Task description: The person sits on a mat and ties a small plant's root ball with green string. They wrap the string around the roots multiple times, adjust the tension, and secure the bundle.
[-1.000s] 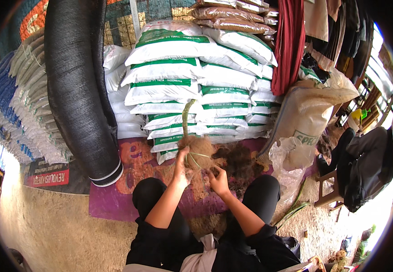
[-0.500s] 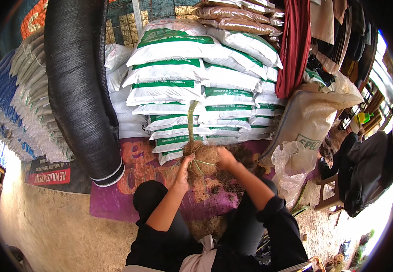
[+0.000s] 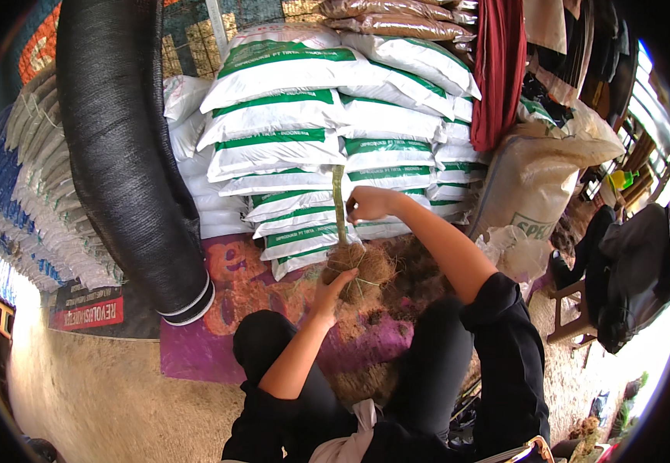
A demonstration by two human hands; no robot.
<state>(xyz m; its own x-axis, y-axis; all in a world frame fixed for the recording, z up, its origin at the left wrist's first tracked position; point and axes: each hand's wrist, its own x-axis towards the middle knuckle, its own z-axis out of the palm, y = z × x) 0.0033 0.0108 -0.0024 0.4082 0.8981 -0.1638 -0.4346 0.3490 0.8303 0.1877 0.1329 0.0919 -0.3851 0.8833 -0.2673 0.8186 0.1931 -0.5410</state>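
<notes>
Floor (image 3: pixel 119 378) spreads wide at my lower left, up to the edge of a purple printed sheet (image 3: pixel 181 351) that runs beneath my work. Ahead, a stack of white-and-green sacks (image 3: pixel 273 119) rises like a wall just beyond the stem, so there is little room forward; my two bent knees bound the space on the near side.

Between them and the sacks is the fibre ball (image 3: pixel 373 266), tied with a pale strand. My left hand (image 3: pixel 335 292) is clasped on its lower left side, thumb over the front. From its top a green-brown stem (image 3: pixel 339 204) stands nearly upright. My right hand (image 3: pixel 372 204) is above the ball, fingers curled in just right of the stem; whether they pinch anything or touch it, I cannot tell.

Loose brown fibre (image 3: pixel 420 282) litters the sheet on the right. Farther that way, a crumpled clear plastic bag (image 3: pixel 519 253) and a bulging beige sack (image 3: pixel 532 181) close off the side. A thick black roll (image 3: pixel 119 154) leans at left.
</notes>
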